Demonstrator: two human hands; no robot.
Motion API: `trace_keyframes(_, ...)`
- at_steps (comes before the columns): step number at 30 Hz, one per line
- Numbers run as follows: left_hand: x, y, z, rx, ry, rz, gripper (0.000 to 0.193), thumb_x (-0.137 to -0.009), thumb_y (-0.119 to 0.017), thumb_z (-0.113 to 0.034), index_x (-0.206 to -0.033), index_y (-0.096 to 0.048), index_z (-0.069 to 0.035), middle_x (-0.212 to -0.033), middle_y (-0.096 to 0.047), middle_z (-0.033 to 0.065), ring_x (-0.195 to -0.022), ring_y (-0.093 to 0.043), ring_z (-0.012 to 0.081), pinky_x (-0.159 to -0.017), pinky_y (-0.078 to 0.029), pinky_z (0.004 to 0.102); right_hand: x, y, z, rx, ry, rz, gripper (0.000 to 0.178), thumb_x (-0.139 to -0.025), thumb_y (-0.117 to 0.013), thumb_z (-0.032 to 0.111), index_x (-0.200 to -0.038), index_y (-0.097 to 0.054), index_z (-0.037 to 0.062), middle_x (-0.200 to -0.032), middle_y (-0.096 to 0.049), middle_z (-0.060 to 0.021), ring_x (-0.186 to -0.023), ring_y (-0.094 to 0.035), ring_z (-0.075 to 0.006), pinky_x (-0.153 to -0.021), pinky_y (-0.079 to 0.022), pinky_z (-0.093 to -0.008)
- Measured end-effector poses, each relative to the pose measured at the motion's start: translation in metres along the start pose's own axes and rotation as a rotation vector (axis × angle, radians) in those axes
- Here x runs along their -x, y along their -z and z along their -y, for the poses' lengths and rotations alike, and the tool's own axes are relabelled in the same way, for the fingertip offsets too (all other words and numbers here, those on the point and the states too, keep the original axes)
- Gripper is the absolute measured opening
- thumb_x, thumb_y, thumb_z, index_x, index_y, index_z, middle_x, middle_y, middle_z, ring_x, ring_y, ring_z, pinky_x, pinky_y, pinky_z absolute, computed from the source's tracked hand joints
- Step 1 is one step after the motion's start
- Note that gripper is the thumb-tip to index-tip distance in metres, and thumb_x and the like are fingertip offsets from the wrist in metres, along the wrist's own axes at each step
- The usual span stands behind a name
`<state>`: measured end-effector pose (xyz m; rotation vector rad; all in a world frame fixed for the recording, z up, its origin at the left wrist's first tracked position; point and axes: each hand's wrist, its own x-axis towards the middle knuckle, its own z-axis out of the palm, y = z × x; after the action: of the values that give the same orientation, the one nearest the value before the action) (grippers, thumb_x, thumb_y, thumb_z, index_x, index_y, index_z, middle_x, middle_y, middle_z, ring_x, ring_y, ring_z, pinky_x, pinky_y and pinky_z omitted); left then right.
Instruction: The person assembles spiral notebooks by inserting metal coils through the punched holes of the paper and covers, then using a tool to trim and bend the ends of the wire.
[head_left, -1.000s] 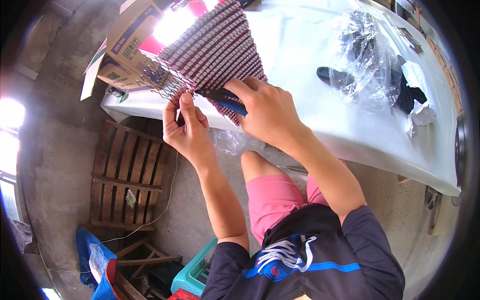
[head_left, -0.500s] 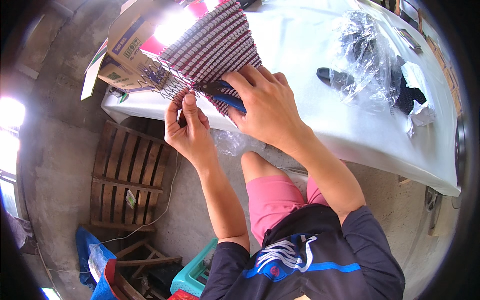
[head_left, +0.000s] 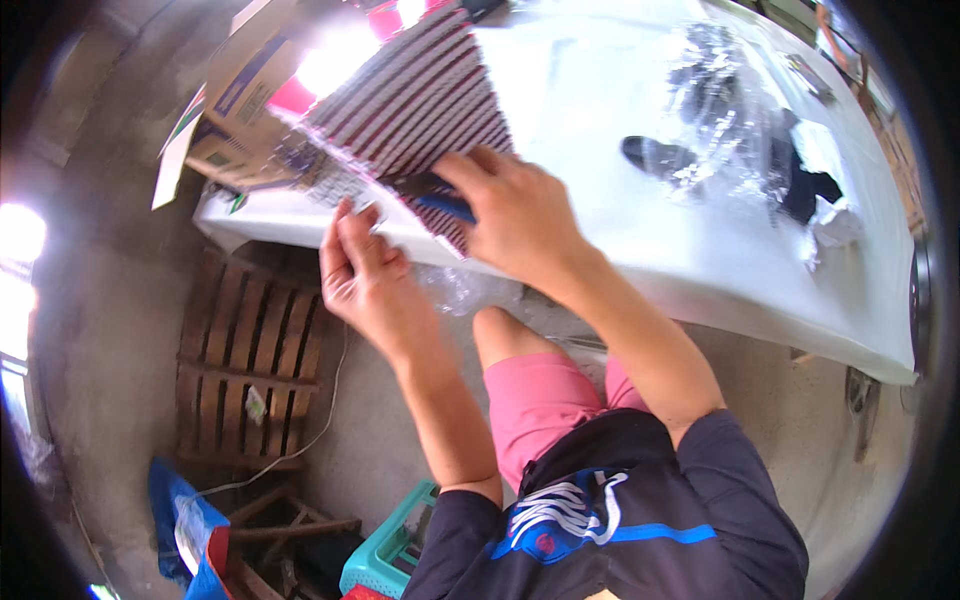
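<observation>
A red-and-white striped woven panel (head_left: 410,100) leans up at the table's near left edge, with bare wire mesh (head_left: 335,185) along its lower left side. My right hand (head_left: 520,215) is wrapped round blue-handled pliers (head_left: 445,203). The dark jaws of the pliers lie against the panel near the mesh. Just left of and below the jaws, my left hand (head_left: 370,270) is closed in a pinch, thumb against fingers, close to the mesh. Motion blur hides what is between those fingertips.
An open cardboard box (head_left: 240,110) stands behind the panel on the white-covered table (head_left: 590,90). Clear plastic wrap (head_left: 700,110) and a black shoe-like item (head_left: 655,155) lie to the right. Below are a wooden pallet (head_left: 250,350) and a teal plastic stool (head_left: 385,555).
My left hand has moved slightly down and left, away from the pliers' jaws. My right hand and the pliers have shifted a little left and down. The picture is blurrier now.
</observation>
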<state>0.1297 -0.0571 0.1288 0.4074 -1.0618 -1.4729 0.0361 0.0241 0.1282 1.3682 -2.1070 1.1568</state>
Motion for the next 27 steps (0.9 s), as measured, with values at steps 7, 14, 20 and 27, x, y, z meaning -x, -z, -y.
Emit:
trace_keyframes(7,0.045,0.040,0.006,1.167,1.022,0.170,0.035,-0.098,-0.045,-0.029,-0.116,-0.052,0.000,-0.091,-0.054,0.0071,-0.066,-0.046,0.0064,-0.051,-0.042,0.0141,0.033,0.038,-0.026,-0.167,0.014,0.091,0.053,-0.068,-0.071,0.020,-0.118,-0.052,0.0133,-0.108,-0.056,-0.0122,-0.106,-0.050,-0.0295,-0.092,-0.032,-0.0468)
trace_keyframes(14,0.127,-0.045,0.010,0.752,1.310,0.801,0.018,-0.096,-0.046,-0.012,-0.105,-0.050,0.003,-0.091,-0.049,0.0124,-0.053,-0.043,0.0071,-0.037,-0.035,0.0135,0.238,0.060,-0.141,-1.283,-0.596,0.709,0.040,-0.074,-0.062,0.008,-0.113,-0.053,0.0064,-0.099,-0.059,-0.0068,-0.094,-0.056,-0.0170,-0.082,-0.045,-0.0298)
trace_keyframes(20,0.145,-0.168,0.047,0.019,0.913,1.194,0.018,-0.093,-0.053,-0.013,-0.104,-0.056,0.001,-0.083,-0.057,0.0100,-0.054,-0.048,0.0102,-0.043,-0.039,0.0225,0.260,0.010,-0.174,-0.303,-0.433,0.649,0.043,-0.069,-0.059,0.012,-0.111,-0.053,0.0062,-0.107,-0.059,-0.0199,-0.101,-0.057,-0.0316,-0.087,-0.044,-0.0397)
trace_keyframes(27,0.124,-0.261,0.178,-0.790,-0.567,1.171,0.016,-0.084,-0.049,0.003,-0.097,-0.057,-0.001,-0.097,-0.057,0.0169,-0.084,-0.059,0.0375,-0.071,-0.048,0.0448,0.243,-0.020,-0.206,0.017,-0.305,0.855,0.048,-0.067,-0.061,0.017,-0.113,-0.053,0.0062,-0.114,-0.056,-0.0201,-0.107,-0.054,-0.0355,-0.090,-0.042,-0.0455)
